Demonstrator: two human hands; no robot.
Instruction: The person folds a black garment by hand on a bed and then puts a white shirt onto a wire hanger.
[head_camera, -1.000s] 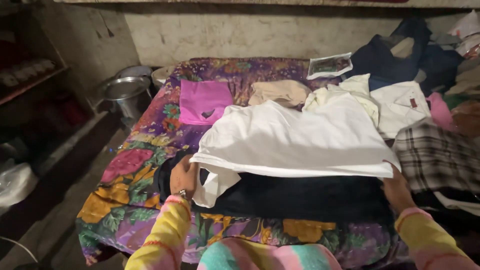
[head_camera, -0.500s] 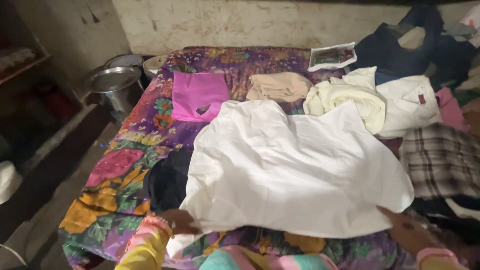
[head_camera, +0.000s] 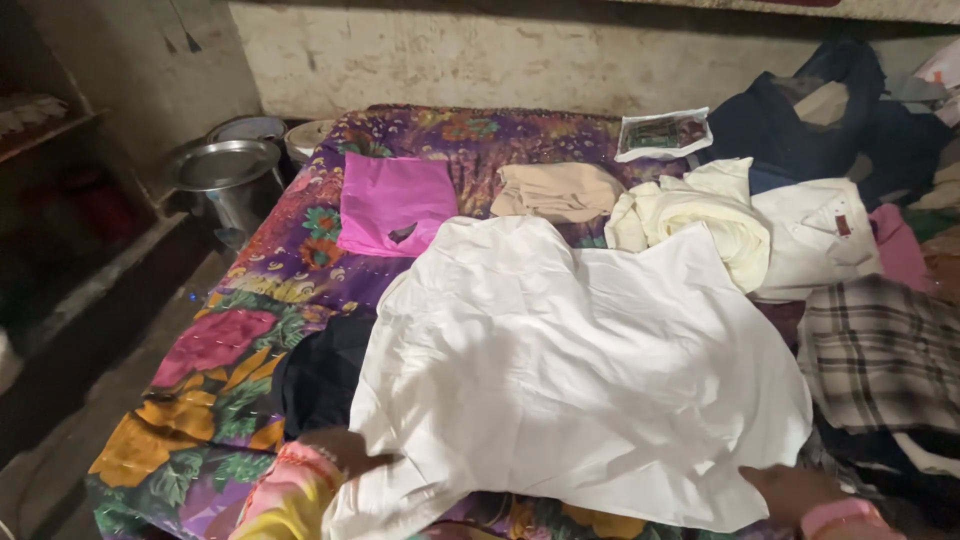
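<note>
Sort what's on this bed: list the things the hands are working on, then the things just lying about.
In hand:
white garment, spread flat
left hand at its lower left edge
right hand at its lower right corner
dark cloth beneath it

Lying about:
pink cloth
folded beige cloth
cream garment
plaid cloth
steel pots

The room is dim. The white cloth in the middle looks brightest, with soft gray shadows in its folds. The left side and the far right corner are dark and hard to see. The picture is a bit grainy and soft, with no glare.
</note>
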